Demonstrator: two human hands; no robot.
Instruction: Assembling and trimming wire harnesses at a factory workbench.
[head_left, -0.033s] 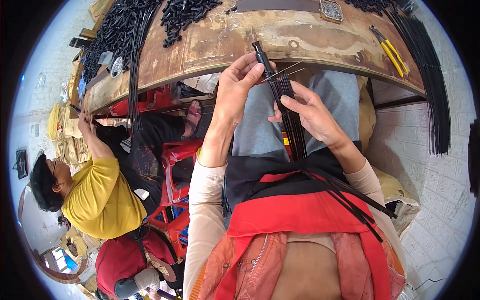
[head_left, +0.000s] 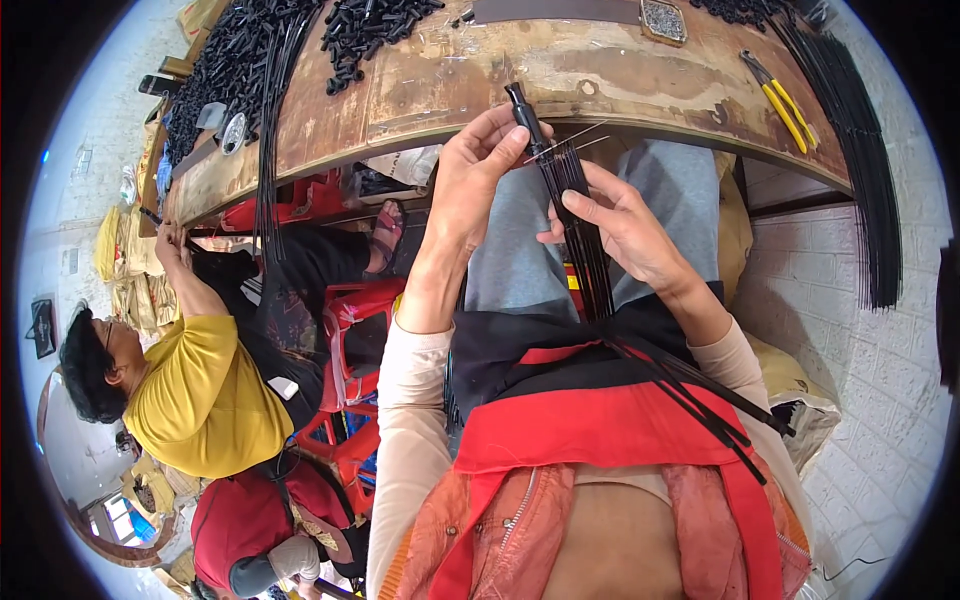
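My left hand (head_left: pixel 468 185) pinches a black plastic tube with a flared end, which looks like an umbrella runner (head_left: pixel 520 108), between thumb and fingers at the table's near edge. From its lower end a bundle of thin black umbrella ribs (head_left: pixel 592 280) hangs toward my lap. Around the top of these ribs my right hand (head_left: pixel 630 232) is closed, thumb in front and fingers partly hidden behind. Thin metal wires (head_left: pixel 590 130) stick out sideways where the ribs meet the runner. Several longer black rods (head_left: pixel 700 400) lie across my red and black apron.
Heaps of black plastic pieces (head_left: pixel 365 45) cover the wooden table's (head_left: pixel 440 85) far left. Yellow-handled pliers (head_left: pixel 785 108), a small box of metal bits (head_left: pixel 662 22) and a rib bundle (head_left: pixel 870 200) lie to the right. A person in yellow (head_left: pixel 200 400) works at left beside red stools (head_left: pixel 355 310).
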